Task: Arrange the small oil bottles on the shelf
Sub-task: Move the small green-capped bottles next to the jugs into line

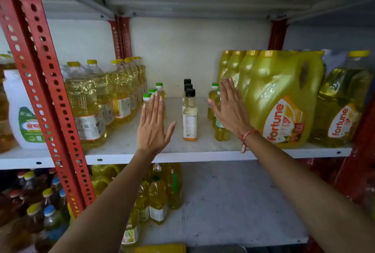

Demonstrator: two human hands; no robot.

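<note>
On the white metal shelf with red perforated uprights:
Big jugs: a row of yellow plastic handled "fortune" oil jugs at right, at least four caps visible; one clear jug beside them.
Large bottles: clear plastic yellow-capped oil bottles at left, two rows, exact count unclear.
Black-cap file: three small clear bottles with black caps, mid-shelf, front to back, pale oil, white label with orange base.
Green-cap left: three small yellow-oil bottles with green caps, partly behind the left hand.
Green-cap right: two small green-capped bottles visible.
Left hand: flat, fingers together, thumb out, gripping nothing.
Right hand: flat, fingers extended, beside the right bottles; contact unclear. Red thread on wrist.
</note>
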